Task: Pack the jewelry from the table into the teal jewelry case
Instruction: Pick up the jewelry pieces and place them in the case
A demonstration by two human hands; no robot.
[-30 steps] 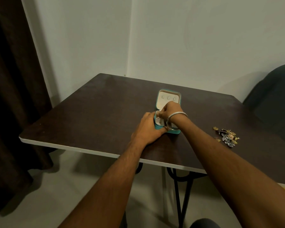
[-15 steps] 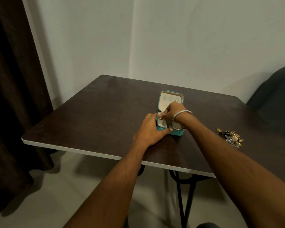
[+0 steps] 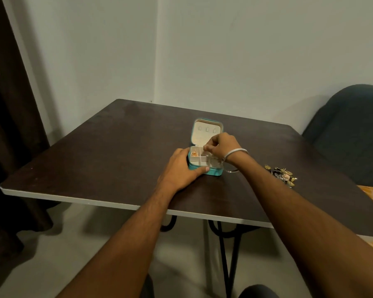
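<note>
Teal jewelry case [image 3: 211,171] sits open on dark brown table [image 3: 116,147], lid [image 3: 205,134] standing upright at the far side, cream lining showing three small hooks. Left hand [image 3: 181,171] grips the case's left and near side; thumb lies along the near teal wall, fingers wrap the left corner. Right hand [image 3: 221,145] hovers just above the tray's far-right compartments, fingers curled with thumb and forefinger pinched together; whether anything is held between them cannot be told, too small. Gold-orange piece [image 3: 194,153] lies in the far-left compartment, just right of the left hand's fingers. Silver bangle [image 3: 235,155] hangs round the right wrist. Loose jewelry pile [image 3: 281,175], gold and dark pieces, lies on the table well to the right of the right forearm. Dark chair [image 3: 349,130] stands beyond the table's right edge.
</note>
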